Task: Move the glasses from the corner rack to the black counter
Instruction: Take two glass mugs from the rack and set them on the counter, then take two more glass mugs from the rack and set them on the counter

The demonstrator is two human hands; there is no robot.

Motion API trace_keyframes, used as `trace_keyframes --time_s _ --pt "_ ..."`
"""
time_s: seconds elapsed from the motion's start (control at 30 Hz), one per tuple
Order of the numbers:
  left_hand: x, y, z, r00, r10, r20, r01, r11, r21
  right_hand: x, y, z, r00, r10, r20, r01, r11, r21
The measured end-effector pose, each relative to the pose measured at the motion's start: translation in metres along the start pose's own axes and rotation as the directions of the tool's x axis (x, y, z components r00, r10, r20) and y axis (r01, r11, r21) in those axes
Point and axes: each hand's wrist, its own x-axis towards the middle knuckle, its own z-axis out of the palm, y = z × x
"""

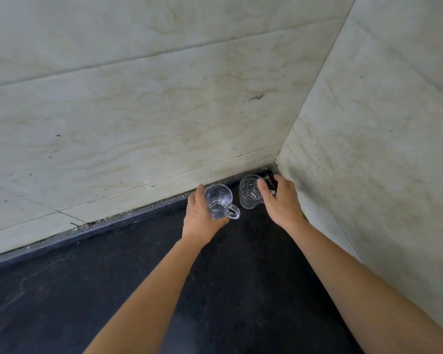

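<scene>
Two clear glass mugs stand close together in the far corner of the black counter (143, 282). My left hand (202, 218) is wrapped around the left mug (219, 201), a ribbed one whose handle points right. My right hand (281, 200) grips the right mug (250, 192), which has a dimpled pattern; my fingers curl over its far side. Both mugs sit upright at counter level; whether they touch the surface I cannot tell. A small bit of metal, perhaps the rack (270, 181), shows behind the right mug, mostly hidden by my hand.
Pale marble-look tiled walls (164, 98) meet at the corner just behind the mugs; the right wall (381, 149) runs close beside my right arm. Crumbs lie along the seam between wall and counter. The dark counter stretches toward me and to the left.
</scene>
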Motion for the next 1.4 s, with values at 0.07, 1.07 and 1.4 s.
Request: trace_keyframes --time_s 0.07,1.07,1.4 --pt "-0.016 0.0 -0.016 0.999 0.027 -0.021 -0.024 0.995 0.098 -0.012 -0.009 -0.015 0.991 -0.097 -0.088 0.097 0.995 -0.005" --pt "-0.88 -0.098 -0.105 -0.326 -0.214 -0.921 0.775 0.497 -0.39 -0.715 -0.195 0.105 -0.413 -0.908 0.066 0.691 -0.265 0.673" --pt "-1.218 -0.113 -0.007 -0.667 -0.164 -0.727 0.689 0.235 -0.686 -1.126 -0.074 0.113 -0.723 -0.688 -0.064 0.34 -0.434 0.834"
